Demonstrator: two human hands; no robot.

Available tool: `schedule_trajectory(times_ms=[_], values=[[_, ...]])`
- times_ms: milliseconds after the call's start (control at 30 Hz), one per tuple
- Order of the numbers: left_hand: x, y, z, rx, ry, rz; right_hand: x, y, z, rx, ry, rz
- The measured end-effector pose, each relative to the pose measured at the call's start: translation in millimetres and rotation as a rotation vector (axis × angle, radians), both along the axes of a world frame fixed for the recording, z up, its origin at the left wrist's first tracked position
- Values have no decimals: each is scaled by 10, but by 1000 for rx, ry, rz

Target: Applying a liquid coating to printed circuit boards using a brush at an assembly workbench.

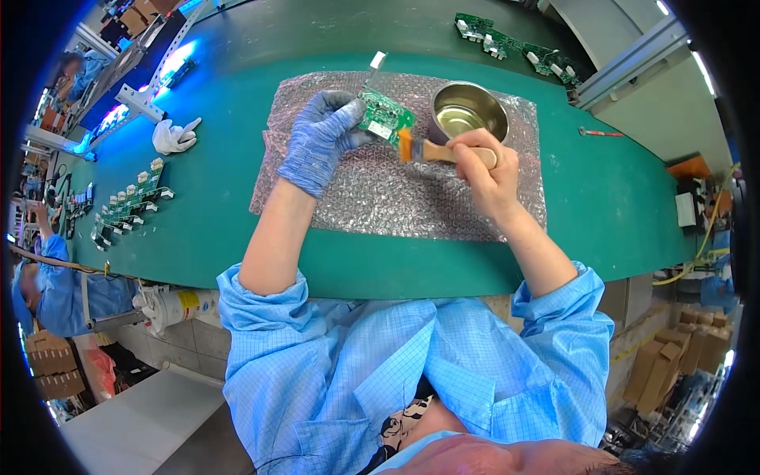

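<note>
My left hand (321,138), in a blue glove, holds a small green circuit board (384,116) tilted above a sheet of bubble wrap (372,194). My bare right hand (484,166) grips a wooden-handled brush (431,150). Its orange bristles touch the lower right edge of the board. A round metal bowl (469,111) with a little liquid stands just behind the brush, on the bubble wrap.
The bubble wrap lies on a green bench mat (206,229). A white glove (174,136) and rows of circuit boards (127,204) lie at left; more boards (514,46) sit at the far edge. A red pen (600,132) lies right. Another person (43,277) works at left.
</note>
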State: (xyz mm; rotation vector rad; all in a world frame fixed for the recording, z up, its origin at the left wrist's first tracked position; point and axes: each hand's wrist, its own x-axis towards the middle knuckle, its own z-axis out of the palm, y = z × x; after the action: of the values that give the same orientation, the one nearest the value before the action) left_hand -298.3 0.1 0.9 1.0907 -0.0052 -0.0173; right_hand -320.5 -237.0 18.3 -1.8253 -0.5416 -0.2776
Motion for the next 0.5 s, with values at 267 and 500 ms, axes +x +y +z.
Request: schedule_trajectory(times_ms=[267, 500], values=[[7, -11, -26, -53, -8, 57, 76, 125, 40, 224, 80, -146], [21, -16, 10, 11, 40, 119, -37, 159, 39, 206, 199, -25]])
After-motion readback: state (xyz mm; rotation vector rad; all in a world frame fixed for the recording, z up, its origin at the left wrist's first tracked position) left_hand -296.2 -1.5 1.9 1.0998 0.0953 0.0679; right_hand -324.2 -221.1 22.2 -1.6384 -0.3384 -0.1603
